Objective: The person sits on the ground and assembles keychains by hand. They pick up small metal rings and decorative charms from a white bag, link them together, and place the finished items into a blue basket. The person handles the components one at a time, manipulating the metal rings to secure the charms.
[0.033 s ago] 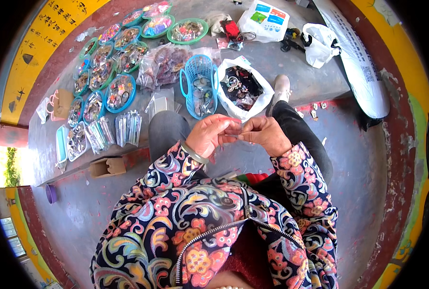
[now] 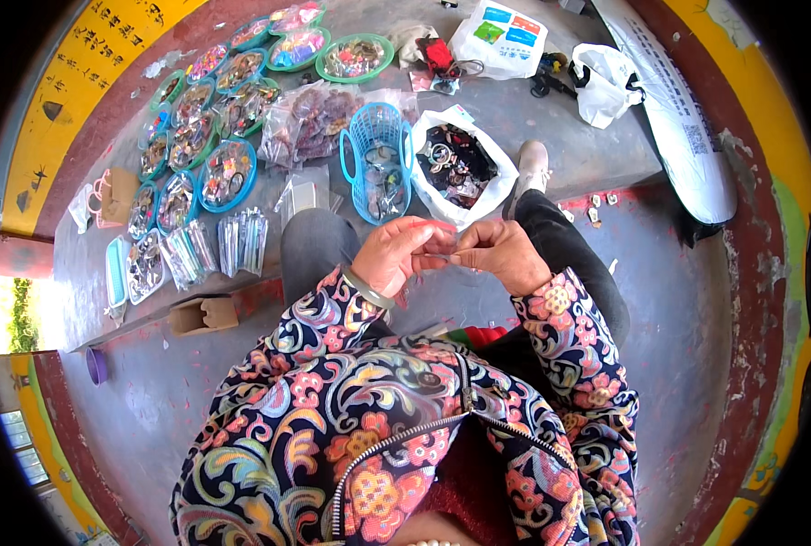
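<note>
My left hand [image 2: 401,255] and my right hand [image 2: 503,255] meet in front of my knees, fingers bent and pinched. Between the fingertips is a thin clear plastic piece [image 2: 445,258], mostly hidden; its exact kind I cannot make out. Just beyond the hands stands a blue plastic basket [image 2: 375,118] with small clear packets in it. To its right, a white plastic bag [image 2: 503,176] lies open, filled with dark and shiny small items. Clear flat packets [image 2: 309,196] lie beyond my left knee.
Several round trays of packeted trinkets [image 2: 227,176] cover the left of the raised ledge. Bundles of slim packets [image 2: 241,242] lie near its edge. A cardboard box [image 2: 202,316] and a purple cup [image 2: 97,367] are below. White bags [image 2: 605,86] lie at the far right.
</note>
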`<state>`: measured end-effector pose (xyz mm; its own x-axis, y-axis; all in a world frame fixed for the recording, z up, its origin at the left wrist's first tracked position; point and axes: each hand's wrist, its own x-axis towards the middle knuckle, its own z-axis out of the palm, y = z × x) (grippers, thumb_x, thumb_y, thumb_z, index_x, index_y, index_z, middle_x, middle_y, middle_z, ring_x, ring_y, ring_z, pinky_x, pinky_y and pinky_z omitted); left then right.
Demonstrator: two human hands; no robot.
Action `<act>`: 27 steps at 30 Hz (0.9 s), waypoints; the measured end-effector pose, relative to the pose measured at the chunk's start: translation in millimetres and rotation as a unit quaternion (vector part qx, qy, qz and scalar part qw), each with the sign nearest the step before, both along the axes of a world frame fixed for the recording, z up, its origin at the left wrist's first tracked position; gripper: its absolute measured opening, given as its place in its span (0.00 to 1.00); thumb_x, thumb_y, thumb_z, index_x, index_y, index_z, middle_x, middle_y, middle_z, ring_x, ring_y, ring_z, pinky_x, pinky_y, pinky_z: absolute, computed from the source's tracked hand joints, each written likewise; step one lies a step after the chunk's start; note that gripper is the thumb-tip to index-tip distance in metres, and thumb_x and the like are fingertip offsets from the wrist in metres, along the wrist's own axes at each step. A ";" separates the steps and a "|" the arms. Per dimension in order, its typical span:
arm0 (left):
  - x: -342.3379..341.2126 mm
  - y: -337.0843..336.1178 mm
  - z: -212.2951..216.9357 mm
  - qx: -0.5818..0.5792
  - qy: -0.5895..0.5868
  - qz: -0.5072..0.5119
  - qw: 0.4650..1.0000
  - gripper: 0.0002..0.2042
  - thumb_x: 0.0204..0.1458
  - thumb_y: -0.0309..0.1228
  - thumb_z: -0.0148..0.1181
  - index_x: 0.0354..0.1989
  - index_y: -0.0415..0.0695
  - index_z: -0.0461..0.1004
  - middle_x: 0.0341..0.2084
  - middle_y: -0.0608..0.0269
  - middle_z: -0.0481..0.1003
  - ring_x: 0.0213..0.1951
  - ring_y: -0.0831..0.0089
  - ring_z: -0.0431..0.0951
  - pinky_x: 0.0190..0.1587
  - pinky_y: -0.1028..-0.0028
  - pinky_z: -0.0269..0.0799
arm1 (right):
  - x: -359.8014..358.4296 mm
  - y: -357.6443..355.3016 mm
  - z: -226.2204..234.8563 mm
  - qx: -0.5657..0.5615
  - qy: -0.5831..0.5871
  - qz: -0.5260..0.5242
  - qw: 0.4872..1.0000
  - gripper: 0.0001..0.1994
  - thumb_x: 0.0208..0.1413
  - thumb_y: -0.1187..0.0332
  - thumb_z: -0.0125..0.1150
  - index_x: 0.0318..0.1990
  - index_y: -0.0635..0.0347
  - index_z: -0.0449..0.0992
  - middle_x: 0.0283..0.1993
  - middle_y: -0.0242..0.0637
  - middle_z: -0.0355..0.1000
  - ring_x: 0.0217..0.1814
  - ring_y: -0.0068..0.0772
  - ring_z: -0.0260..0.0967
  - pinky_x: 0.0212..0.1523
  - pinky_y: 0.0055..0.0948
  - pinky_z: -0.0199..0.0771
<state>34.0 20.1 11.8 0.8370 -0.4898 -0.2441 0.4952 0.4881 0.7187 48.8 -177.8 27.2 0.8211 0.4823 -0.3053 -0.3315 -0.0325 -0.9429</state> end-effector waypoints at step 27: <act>-1.1 0.1 -16.6 0.017 0.020 0.024 0.999 0.06 0.49 0.27 0.52 0.33 0.38 0.71 0.39 0.53 0.71 0.40 0.70 0.72 0.45 0.71 0.68 | -1.8 5.4 -4.9 -0.115 -0.178 0.011 0.977 0.05 0.37 0.75 0.65 0.21 0.64 0.72 0.20 0.30 0.68 0.23 0.18 0.62 0.26 0.21 0.63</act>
